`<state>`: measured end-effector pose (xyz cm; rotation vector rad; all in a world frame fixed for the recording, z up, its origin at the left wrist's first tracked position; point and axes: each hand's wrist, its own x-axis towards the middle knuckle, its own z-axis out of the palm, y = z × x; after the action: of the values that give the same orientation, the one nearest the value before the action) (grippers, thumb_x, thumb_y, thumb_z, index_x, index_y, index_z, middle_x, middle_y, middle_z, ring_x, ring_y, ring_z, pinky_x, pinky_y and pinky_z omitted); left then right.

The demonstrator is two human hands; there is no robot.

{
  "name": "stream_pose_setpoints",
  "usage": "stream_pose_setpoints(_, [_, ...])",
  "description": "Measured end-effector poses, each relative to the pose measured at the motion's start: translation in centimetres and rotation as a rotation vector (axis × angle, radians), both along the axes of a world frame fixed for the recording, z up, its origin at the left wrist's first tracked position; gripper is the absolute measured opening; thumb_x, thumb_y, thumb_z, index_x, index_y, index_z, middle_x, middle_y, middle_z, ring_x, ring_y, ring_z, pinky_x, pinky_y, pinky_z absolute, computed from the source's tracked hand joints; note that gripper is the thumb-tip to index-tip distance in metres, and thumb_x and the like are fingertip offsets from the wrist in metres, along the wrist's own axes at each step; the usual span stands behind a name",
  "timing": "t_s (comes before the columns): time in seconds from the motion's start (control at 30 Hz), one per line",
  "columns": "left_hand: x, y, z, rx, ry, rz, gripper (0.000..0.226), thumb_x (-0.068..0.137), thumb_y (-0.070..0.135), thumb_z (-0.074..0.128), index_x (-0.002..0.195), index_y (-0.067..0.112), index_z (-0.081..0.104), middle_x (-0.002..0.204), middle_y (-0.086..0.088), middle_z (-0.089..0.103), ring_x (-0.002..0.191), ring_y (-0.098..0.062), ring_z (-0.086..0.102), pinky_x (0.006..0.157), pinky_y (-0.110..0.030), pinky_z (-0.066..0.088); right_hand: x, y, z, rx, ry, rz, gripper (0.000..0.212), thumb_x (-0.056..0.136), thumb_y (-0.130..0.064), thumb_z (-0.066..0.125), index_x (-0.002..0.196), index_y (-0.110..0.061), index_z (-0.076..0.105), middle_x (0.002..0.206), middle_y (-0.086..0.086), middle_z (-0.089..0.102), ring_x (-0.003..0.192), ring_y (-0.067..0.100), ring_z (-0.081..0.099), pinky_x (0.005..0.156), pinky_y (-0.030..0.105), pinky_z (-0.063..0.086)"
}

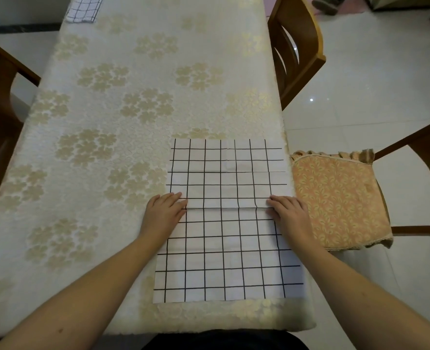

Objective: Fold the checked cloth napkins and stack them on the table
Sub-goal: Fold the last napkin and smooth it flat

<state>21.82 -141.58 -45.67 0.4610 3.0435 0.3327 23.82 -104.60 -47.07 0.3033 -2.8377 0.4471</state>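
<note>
We had our left hand [165,209] on the left edge of the checked napkin [227,221] and our right hand [287,210] on its right edge, fingers curled at a faint crease across its middle; whether they pinched or only pressed the cloth we could not tell. The napkin lay flat at the table's [133,102] near right corner. Another checked napkin [82,8] lay at the far left, a cushioned chair [340,200] beside us
</note>
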Motion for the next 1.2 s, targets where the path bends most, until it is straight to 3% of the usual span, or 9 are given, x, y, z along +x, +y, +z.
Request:
stream_pose_setpoints(0.13, [0.2, 0.1, 0.2, 0.043, 0.069, 0.025, 0.032, 0.089, 0.037, 0.048, 0.095, 0.023, 0.076, 0.108, 0.003, 0.072, 0.102, -0.022, 0.066, 0.094, -0.038, 0.038, 0.2, 0.0, 0.6, 0.003, 0.048, 0.026, 0.021, 0.091, -0.029, 0.056, 0.088, -0.017, 0.072, 0.093, -0.004, 0.071, 0.090, 0.023, 0.064, 0.090, 0.035, 0.037])
stream_pose_setpoints(0.27, [0.1, 0.1, 1.1, 0.093, 0.131, 0.053, 0.003, 0.086, 0.021, 0.072, 0.088, 0.021, 0.073, 0.093, 0.006, 0.072, 0.092, -0.022, 0.065, 0.085, -0.038, 0.040, 0.0, -0.2, 1.7, 0.012, 0.111, 0.032, 0.019, 0.090, -0.027, 0.057, 0.084, -0.016, 0.071, 0.083, -0.003, 0.069, 0.084, 0.024, 0.063, 0.086, 0.033, 0.036])
stream_pose_setpoints(0.47, [-3.4, -0.3, 5.7, 0.135, 0.216, 0.092, 0.007, 0.083, 0.017, 0.076, 0.090, 0.017, 0.074, 0.089, 0.002, 0.073, 0.087, -0.027, 0.065, 0.076, -0.039, 0.046, -3.1, -1.0, 6.2, 0.043, 0.130, -0.084, 0.005, 0.086, -0.023, 0.074, 0.086, -0.019, 0.073, 0.092, 0.000, 0.068, 0.081, 0.027, 0.053, 0.073, 0.036, 0.030])
stream_pose_setpoints(0.83, [-7.4, -1.5, 18.6, 0.239, 0.674, 0.029, 0.017, 0.095, 0.024, 0.063, 0.093, 0.012, 0.074, 0.084, -0.003, 0.073, 0.081, -0.026, 0.067, 0.079, -0.040, 0.047, -6.6, -2.3, 17.4, -0.163, 0.398, -0.096, 0.017, 0.093, -0.023, 0.065, 0.101, -0.011, 0.075, 0.101, 0.005, 0.072, 0.082, 0.023, 0.062, 0.067, 0.035, 0.048])
stream_pose_setpoints(1.0, [-3.8, -3.9, 15.7, 0.082, 0.693, -0.143, 0.014, 0.091, 0.022, 0.069, 0.091, 0.009, 0.074, 0.077, -0.007, 0.071, 0.069, -0.028, 0.065, 0.071, -0.037, 0.048, -2.4, -2.0, 14.7, -0.164, 0.360, -0.068, 0.011, 0.089, -0.021, 0.071, 0.097, -0.014, 0.076, 0.100, 0.000, 0.075, 0.080, 0.023, 0.068, 0.062, 0.034, 0.054])
stream_pose_setpoints(1.2, [1.5, -5.5, 7.5, -0.003, 0.429, -0.138, 0.019, 0.075, 0.005, 0.070, 0.093, 0.012, 0.073, 0.084, -0.010, 0.073, 0.070, -0.030, 0.069, 0.061, -0.037, 0.054, 2.9, -2.2, 8.3, -0.145, 0.129, -0.023, 0.011, 0.082, -0.015, 0.079, 0.092, -0.017, 0.077, 0.099, -0.003, 0.075, 0.080, 0.020, 0.072, 0.061, 0.029, 0.055])
